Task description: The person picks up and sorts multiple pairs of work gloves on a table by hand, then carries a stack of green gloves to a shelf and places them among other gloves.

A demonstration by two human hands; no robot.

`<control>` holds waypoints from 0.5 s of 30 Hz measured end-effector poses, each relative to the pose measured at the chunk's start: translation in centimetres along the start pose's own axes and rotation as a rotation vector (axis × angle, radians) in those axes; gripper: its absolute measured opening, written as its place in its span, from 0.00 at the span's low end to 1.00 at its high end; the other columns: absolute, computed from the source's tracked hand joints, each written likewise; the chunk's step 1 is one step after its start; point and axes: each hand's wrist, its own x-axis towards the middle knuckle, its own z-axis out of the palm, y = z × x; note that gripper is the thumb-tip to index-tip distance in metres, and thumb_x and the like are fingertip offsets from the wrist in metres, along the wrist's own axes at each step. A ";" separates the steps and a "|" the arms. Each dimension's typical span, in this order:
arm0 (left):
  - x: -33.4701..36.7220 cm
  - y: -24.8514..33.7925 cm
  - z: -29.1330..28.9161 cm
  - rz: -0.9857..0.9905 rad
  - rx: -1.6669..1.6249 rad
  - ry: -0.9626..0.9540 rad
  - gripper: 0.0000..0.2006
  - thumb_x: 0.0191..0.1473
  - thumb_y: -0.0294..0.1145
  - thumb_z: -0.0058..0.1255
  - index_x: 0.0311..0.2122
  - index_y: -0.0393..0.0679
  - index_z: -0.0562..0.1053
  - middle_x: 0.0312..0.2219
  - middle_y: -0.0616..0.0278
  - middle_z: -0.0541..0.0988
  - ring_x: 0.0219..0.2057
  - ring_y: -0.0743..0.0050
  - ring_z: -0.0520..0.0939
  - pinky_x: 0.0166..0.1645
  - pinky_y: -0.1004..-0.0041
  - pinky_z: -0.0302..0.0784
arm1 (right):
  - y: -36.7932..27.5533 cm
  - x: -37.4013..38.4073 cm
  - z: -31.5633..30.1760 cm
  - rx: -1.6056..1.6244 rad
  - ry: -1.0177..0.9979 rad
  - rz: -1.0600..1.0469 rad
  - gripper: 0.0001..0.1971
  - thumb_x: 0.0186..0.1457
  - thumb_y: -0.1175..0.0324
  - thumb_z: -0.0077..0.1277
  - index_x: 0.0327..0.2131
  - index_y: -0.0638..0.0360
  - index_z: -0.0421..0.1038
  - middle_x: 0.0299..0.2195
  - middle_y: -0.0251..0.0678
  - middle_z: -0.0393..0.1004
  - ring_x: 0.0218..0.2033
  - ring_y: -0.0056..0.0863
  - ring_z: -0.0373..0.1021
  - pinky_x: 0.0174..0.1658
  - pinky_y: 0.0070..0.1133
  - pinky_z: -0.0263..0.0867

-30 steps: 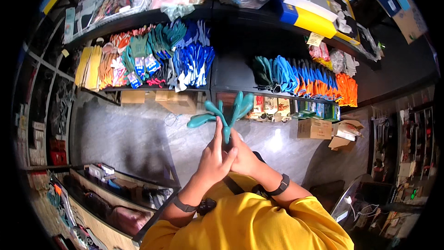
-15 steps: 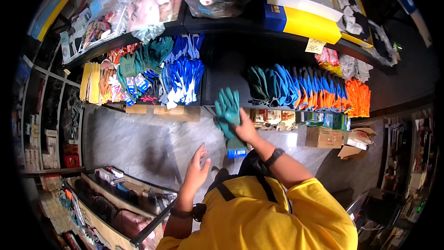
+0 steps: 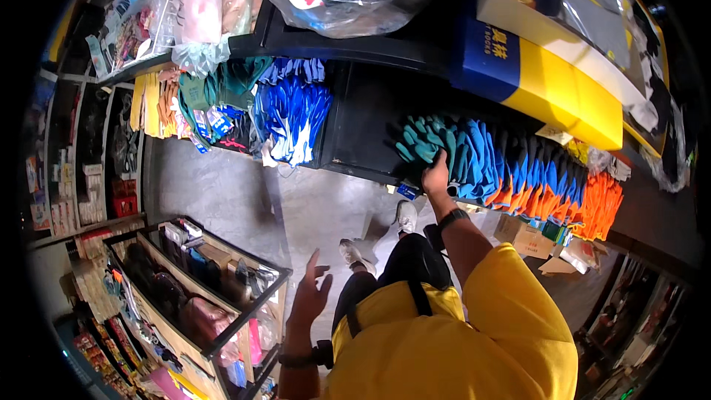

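My right hand (image 3: 437, 175) holds a pair of green work gloves (image 3: 419, 142), its fingers partly hidden by them. The gloves are at the left end of a row on the black shelf, against other teal and blue gloves (image 3: 474, 155). A blue label (image 3: 406, 191) shows just below them at the shelf's front edge. My left hand (image 3: 311, 295) hangs in the air above the floor, fingers apart, with nothing in it.
Blue-and-orange gloves (image 3: 544, 178) and orange ones (image 3: 601, 204) continue the row rightward. Blue-and-white gloves (image 3: 292, 118) fill the left section. A yellow-and-blue box (image 3: 548, 81) overhangs from the upper shelf. A wooden bin unit (image 3: 244, 304) stands at lower left; cardboard boxes (image 3: 522, 237) lie under the shelf.
My right hand has carried the green gloves from in front of me rightward and forward to the row on the shelf. My left hand has sunk slightly, still open.
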 end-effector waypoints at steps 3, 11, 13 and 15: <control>-0.3 -2.6 0.7 0.053 0.009 0.076 0.26 0.59 0.29 0.52 0.63 0.45 0.62 0.47 0.50 0.78 0.47 0.54 0.80 0.48 0.61 0.76 | -4.8 -2.1 -3.0 0.057 0.006 -0.092 0.36 0.47 0.80 0.47 0.62 0.61 0.51 0.56 0.61 0.60 0.55 0.62 0.60 0.58 0.39 0.59; 1.6 2.1 -2.4 0.119 -0.005 -0.035 0.23 0.61 0.33 0.50 0.60 0.41 0.65 0.51 0.47 0.76 0.51 0.56 0.78 0.57 0.64 0.71 | -11.2 1.1 -0.8 -0.854 -0.608 -0.782 0.23 0.54 0.69 0.42 0.54 0.56 0.68 0.58 0.48 0.64 0.65 0.51 0.50 0.64 0.52 0.42; 1.4 2.1 -4.6 0.101 0.028 -0.020 0.22 0.61 0.34 0.49 0.60 0.41 0.66 0.50 0.46 0.76 0.52 0.54 0.77 0.58 0.64 0.70 | -8.0 2.6 0.4 -1.165 -0.557 -0.762 0.23 0.57 0.63 0.40 0.56 0.54 0.69 0.62 0.44 0.61 0.67 0.49 0.48 0.64 0.59 0.32; 1.6 0.5 -5.9 0.070 -0.003 0.014 0.21 0.61 0.34 0.49 0.59 0.41 0.67 0.49 0.46 0.77 0.52 0.54 0.77 0.58 0.64 0.71 | -6.8 1.9 1.8 -1.362 -0.557 -0.720 0.24 0.58 0.60 0.41 0.57 0.53 0.70 0.64 0.42 0.61 0.67 0.50 0.50 0.63 0.63 0.27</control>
